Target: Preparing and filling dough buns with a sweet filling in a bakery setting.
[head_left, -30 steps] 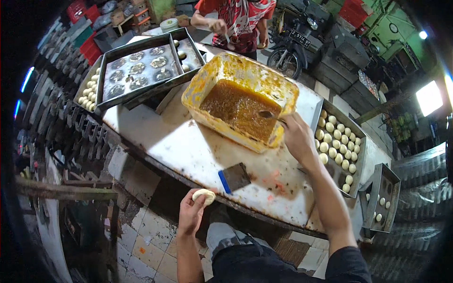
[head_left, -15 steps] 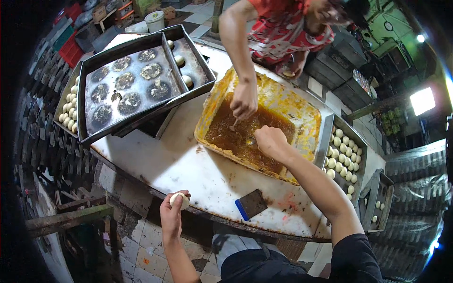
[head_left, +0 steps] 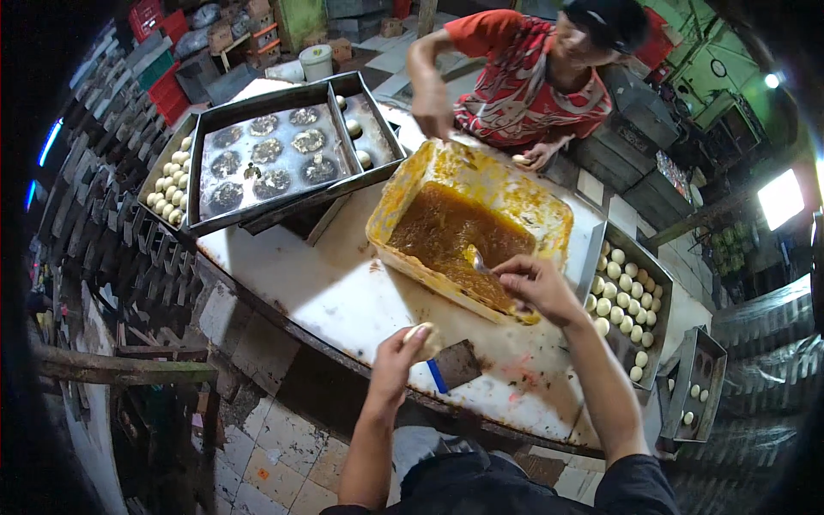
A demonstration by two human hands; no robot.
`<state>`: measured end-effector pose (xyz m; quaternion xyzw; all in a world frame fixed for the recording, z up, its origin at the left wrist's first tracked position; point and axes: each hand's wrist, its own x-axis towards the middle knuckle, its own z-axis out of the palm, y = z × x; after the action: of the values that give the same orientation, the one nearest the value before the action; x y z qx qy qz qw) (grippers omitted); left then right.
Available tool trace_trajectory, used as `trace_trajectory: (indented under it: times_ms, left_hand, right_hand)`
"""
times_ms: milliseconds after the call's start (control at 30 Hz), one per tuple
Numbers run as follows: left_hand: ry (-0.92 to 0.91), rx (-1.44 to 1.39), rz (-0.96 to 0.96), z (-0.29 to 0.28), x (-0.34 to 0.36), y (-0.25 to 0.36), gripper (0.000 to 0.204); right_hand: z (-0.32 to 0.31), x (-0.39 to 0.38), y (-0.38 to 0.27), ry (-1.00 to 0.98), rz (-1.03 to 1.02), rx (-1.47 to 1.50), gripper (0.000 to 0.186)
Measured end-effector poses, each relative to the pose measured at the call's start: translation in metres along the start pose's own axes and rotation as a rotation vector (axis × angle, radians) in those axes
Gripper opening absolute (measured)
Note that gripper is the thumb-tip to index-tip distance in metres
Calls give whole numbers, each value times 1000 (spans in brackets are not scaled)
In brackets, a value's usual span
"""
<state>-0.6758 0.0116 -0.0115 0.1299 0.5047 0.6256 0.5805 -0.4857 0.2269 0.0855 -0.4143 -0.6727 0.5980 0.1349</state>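
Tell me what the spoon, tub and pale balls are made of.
The spoon: probably shiny metal, from its silvery glint. The tub: likely plastic, smeared yellow, with rounded corners. The pale balls: perhaps smooth dough, being creamy and rounded.

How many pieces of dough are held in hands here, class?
2: one dough piece in the person's left hand, another piece in the co-worker's left hand. Anything fully enclosed by fingers would be hidden.
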Motion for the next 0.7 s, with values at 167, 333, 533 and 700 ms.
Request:
trace_trajectory:
  times_ms: [167, 333, 533, 700]
  left_hand:
    - [-86, -33, 34, 95, -14, -54, 24]
    - [-57, -155, 51, 130, -61, -96, 37]
    - [-75, -342, -17, 153, -117, -134, 50]
    - [21, -451, 123, 136, -142, -176, 40]
  right_hand:
    - [45, -111, 38, 36, -5, 650, 18]
    - [36, -181, 108, 171, -241, 327, 10]
    - [30, -240, 196, 360, -465, 124, 5]
    - [-6, -278, 279, 396, -348, -243, 6]
